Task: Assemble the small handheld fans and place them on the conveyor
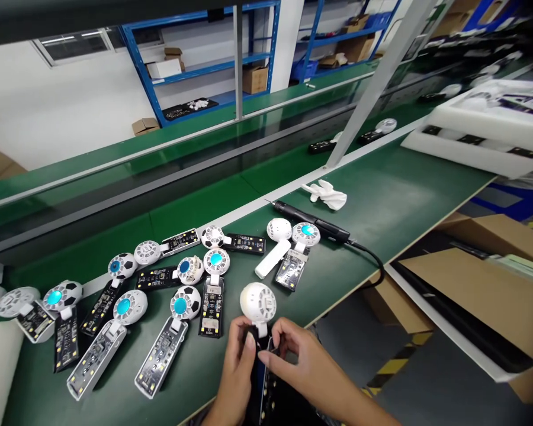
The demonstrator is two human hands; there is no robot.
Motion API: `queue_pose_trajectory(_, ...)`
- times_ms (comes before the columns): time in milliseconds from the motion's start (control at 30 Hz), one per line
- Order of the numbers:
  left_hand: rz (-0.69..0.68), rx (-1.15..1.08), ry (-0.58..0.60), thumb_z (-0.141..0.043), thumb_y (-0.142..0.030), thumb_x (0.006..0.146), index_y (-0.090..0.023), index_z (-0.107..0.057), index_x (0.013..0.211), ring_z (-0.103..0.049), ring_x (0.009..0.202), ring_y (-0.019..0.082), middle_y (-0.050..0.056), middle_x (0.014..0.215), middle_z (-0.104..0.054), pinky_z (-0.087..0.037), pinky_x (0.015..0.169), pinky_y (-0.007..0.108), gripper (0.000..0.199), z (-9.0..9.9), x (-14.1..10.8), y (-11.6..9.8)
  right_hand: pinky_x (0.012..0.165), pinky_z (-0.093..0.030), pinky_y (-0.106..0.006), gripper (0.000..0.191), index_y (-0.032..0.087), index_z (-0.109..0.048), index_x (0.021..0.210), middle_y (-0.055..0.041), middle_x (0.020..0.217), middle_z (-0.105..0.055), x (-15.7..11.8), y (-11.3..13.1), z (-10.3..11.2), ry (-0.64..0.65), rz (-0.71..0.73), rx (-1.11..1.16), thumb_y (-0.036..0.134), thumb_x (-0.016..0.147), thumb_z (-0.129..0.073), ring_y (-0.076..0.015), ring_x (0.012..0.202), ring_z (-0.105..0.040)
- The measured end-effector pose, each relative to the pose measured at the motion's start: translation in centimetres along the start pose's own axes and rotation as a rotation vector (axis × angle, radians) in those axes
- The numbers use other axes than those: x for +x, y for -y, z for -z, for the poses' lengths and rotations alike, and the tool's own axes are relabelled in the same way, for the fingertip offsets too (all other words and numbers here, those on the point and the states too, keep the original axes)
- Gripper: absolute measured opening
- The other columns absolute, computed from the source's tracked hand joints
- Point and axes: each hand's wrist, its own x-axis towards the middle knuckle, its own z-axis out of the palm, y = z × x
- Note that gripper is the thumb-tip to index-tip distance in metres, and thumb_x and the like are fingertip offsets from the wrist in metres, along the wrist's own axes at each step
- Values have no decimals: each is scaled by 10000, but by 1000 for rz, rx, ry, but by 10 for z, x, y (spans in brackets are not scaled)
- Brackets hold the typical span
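My left hand [236, 370] and right hand [295, 362] are both curled closed around a small fan [257, 303], pinching it just below its white neck. Its smooth, slotted plastic head sits above my fingers. Its black circuit board [262, 370] runs down past the frame's bottom edge, mostly hidden by my hands, so I can't make out exactly where each fingertip grips.

More fans [180, 305] lie scattered across the green bench mat [382, 195], with round white heads, some in football patches, and glossy teal centres. Their flat boards are dotted with small pale pads, and some sit in translucent casings. A white tubular handle [273, 258] lies among them.

Further along, a black electric screwdriver [313, 222] trails a curving cord over the bench edge, beside crumpled white gloves [324, 195]. A white foam tray [475, 133] is blurred and cut off at the right.
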Motion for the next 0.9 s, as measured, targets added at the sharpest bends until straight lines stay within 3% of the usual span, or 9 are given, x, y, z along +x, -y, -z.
queue_pose_trajectory(133, 17, 51, 73, -371, -510, 861, -192, -338, 1304, -348, 1263, 231, 96, 1365, -405, -256, 1059, 383, 547, -2, -13, 5, 557, -435, -246, 163, 225, -387, 783, 38, 674, -488, -4, -7, -5, -4, -39, 86, 320, 776, -520, -145, 610, -518)
queue_pose_trajectory(233, -42, 198, 94, -314, -478, 888, -168, -358, 1293, -346, 1263, 216, 110, 1358, -404, -252, 1063, 382, 512, -4, -12, 3, 679, -459, -283, 149, 225, -392, 861, 3, 803, -526, -5, -2, 0, -11, -24, 70, 310, 799, -498, -168, 751, -551)
queue_pose_trajectory(400, -118, 272, 97, -339, -392, 902, -206, -405, 1245, -424, 1195, 179, 78, 1282, -475, -329, 1011, 331, 396, -4, -12, -3, 836, -429, -328, 186, 237, -377, 1031, -17, 928, -507, -14, 10, 14, 172, 33, 40, 310, 867, -424, -176, 901, -542)
queue_pose_trajectory(467, -143, 291, 104, -348, -363, 903, -223, -426, 1226, -438, 1179, 171, 62, 1260, -495, -340, 1000, 319, 360, -3, -15, -3, 828, -428, -334, 163, 233, -370, 1025, -20, 916, -500, -18, 10, 15, 181, 64, 8, 302, 878, -387, -177, 884, -533)
queue_pose_trajectory(600, -191, 364, 89, -350, -314, 901, -216, -455, 1207, -451, 1166, 172, 65, 1244, -512, -350, 996, 322, 338, -3, -16, -1, 731, -444, -331, 119, 222, -358, 964, -11, 832, -499, -20, 4, 5, 56, 63, -61, 263, 853, -377, -175, 769, -534)
queue_pose_trajectory(700, -155, 376, 94, -332, -321, 903, -203, -441, 1231, -453, 1173, 184, 75, 1266, -508, -349, 1006, 349, 365, -5, -9, -2, 713, -454, -319, 142, 223, -376, 951, 1, 799, -504, -15, 1, 0, -36, 40, -45, 267, 829, -431, -172, 751, -551)
queue_pose_trajectory(800, -72, 366, 75, -266, -350, 916, -182, -396, 1279, -429, 1210, 198, 92, 1313, -479, -339, 1022, 377, 421, -4, 0, -7, 684, -473, -300, 222, 218, -417, 936, 1, 785, -542, -4, 1, 4, -103, -7, 34, 325, 782, -535, -172, 729, -575)
queue_pose_trajectory(900, -80, 443, 43, -284, -386, 901, -145, -366, 1307, -391, 1248, 215, 117, 1364, -421, -332, 1034, 386, 480, -4, 4, -10, 640, -483, -295, 230, 204, -467, 860, 3, 703, -576, 11, 4, 11, -175, -49, 18, 317, 717, -608, -174, 658, -585)
